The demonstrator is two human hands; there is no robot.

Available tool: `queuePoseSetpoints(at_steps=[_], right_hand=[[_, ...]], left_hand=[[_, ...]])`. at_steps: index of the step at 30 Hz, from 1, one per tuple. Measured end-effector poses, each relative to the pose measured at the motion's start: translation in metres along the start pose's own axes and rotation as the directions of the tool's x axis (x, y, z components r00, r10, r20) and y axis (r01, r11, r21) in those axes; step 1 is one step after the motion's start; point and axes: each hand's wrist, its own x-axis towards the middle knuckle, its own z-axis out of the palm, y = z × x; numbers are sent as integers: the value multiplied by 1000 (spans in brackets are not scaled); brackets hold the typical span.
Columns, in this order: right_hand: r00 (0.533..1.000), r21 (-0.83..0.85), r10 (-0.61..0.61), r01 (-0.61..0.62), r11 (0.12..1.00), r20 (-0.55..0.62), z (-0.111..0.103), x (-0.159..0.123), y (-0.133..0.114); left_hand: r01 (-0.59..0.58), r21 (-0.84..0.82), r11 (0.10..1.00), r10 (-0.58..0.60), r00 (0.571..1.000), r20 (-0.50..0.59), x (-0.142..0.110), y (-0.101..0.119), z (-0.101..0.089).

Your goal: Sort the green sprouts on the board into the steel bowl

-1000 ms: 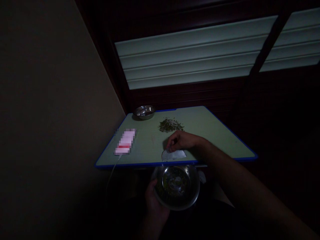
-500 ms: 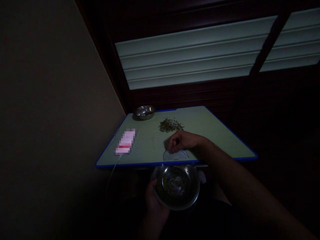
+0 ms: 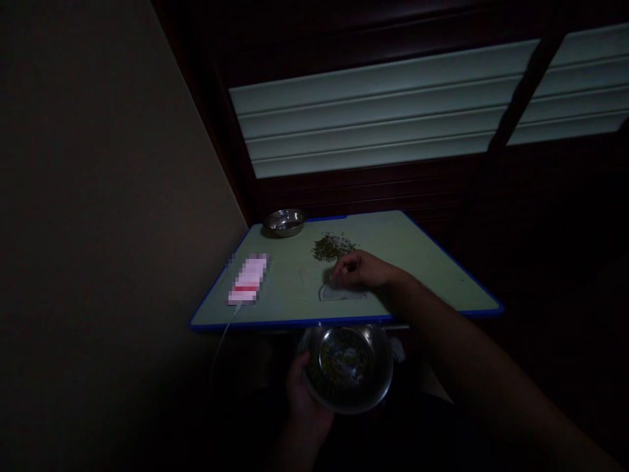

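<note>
Fingers of the right hand pinch a pale scraper near the blue-edged table's front rim, the left hand gripping a metal bowl below it, dim slatted panels behind.

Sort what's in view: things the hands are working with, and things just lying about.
In use:
- large metal bowl, in the left hand
- thin pale piece, at the right hand
- green bits, probably

Lying about:
- small metal bowl
- blurred pink device
</note>
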Motion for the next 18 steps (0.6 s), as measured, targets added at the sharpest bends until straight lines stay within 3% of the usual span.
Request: queuePoseSetpoints(at_steps=[3,7,12,18], right_hand=[[981,28,-43,49,998,-191,-1,2,2],[907,-110,-139,103,989,-397,-11,1,5],[888,-283,-192,74,956,-418,-29,-8,7],[860,-435,-241,25,900,-451,-35,-12,6]], left_hand=[[14,10,1000,-14,1000,3,-1,0,0],[-22,20,1000,22,999,41,0,0,-2],[-18,38,999,18,1000,6,-1,0,-1],[-18,26,1000,18,1000,-19,-3,-1,0]])
